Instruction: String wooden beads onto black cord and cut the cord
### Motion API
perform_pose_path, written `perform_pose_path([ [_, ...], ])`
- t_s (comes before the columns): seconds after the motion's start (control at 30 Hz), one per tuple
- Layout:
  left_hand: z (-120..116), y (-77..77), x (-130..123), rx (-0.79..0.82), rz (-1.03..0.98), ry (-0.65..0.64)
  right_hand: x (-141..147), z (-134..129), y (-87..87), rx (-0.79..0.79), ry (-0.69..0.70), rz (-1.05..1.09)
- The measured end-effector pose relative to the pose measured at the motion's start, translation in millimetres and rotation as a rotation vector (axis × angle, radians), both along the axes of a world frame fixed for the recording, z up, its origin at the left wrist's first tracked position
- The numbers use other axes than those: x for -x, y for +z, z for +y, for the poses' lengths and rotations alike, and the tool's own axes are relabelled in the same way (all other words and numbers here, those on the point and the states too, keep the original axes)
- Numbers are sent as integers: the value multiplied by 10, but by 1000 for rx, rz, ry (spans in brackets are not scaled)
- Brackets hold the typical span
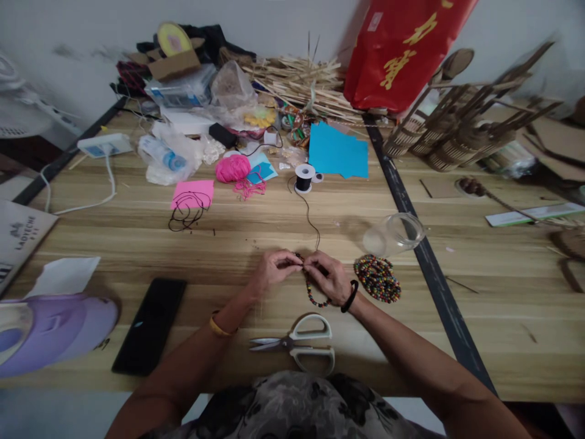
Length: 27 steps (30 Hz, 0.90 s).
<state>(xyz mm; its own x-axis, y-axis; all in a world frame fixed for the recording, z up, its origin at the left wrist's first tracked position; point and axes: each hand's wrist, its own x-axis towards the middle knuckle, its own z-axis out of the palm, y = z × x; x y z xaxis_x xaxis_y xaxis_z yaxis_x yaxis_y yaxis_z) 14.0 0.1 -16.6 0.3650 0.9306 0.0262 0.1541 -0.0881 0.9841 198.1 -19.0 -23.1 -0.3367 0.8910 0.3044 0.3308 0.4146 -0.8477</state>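
Between my two hands a short string of small coloured beads [311,295] hangs in a loop and rests on the table. My left hand [276,268] pinches its upper end with thumb and forefinger. My right hand [328,277] is pinched close beside it, at the beads and the thin black cord [309,210]. That cord runs back to a white spool [304,178] wound with black. Right of my right wrist lies a coiled heap of multicoloured beads [377,278]. Scissors [292,344] with white handles lie in front of me, blades pointing left.
A clear glass jar [393,234] lies beyond the bead heap. To the left are a black phone [149,326] and a purple appliance [68,329]. Pink yarn [233,167], blue paper [338,150] and plastic bags crowd the back; woven baskets [443,137] stand at the right.
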Motion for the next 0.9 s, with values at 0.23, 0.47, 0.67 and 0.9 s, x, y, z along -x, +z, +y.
perform_pose_path([
  [0.23,-9,11,9,27,-5,-4,2,-3,4,8,-16,5],
  [0.47,1,-28,10,-3,16,4,3,-4,-6,16,-45,4],
  [0.67,10,3,10,-74,8,6,-6,1,-23,19,-15,-9],
  [0.9,-1,5,6,5,-1,8,4,-11,-29,48,-11,5],
])
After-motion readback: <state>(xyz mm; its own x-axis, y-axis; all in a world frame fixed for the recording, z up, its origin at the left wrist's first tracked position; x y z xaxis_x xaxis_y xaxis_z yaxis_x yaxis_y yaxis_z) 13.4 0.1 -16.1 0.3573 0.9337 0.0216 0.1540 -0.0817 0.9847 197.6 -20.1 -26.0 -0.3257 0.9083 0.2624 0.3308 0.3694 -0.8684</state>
